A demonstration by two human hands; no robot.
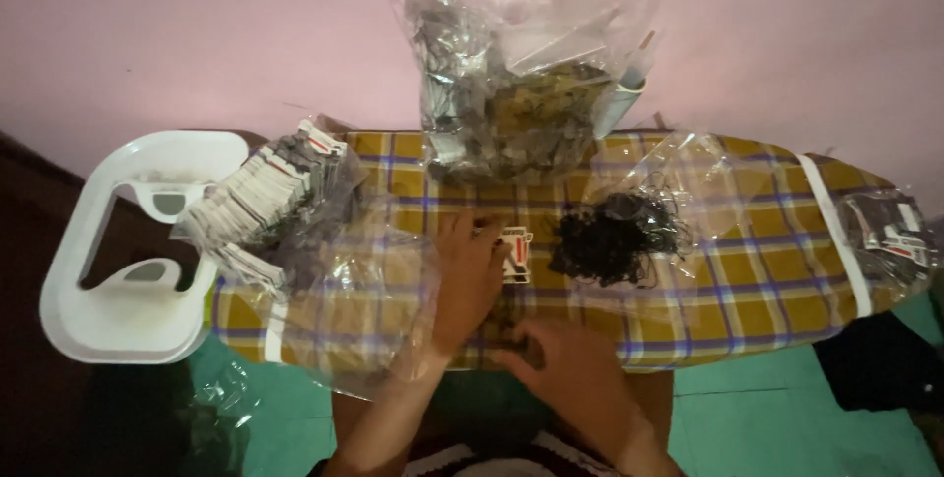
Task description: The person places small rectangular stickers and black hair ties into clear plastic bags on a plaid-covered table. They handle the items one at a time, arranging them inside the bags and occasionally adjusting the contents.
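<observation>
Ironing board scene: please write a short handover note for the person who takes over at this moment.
Left hand: flat on the checked ironing board, fingertips at a small white-and-red tag; grip cannot be told.
Right hand: at the board's near edge, fingers curled; whether it holds anything cannot be told.
Things: loose black strings on clear plastic right of the tag; bag of stacked tags at the left; big clear bag at the far edge; another small bag at the right end.
Done: one tag lies out.
Left: the bagged tags and the strings look unjoined.
</observation>
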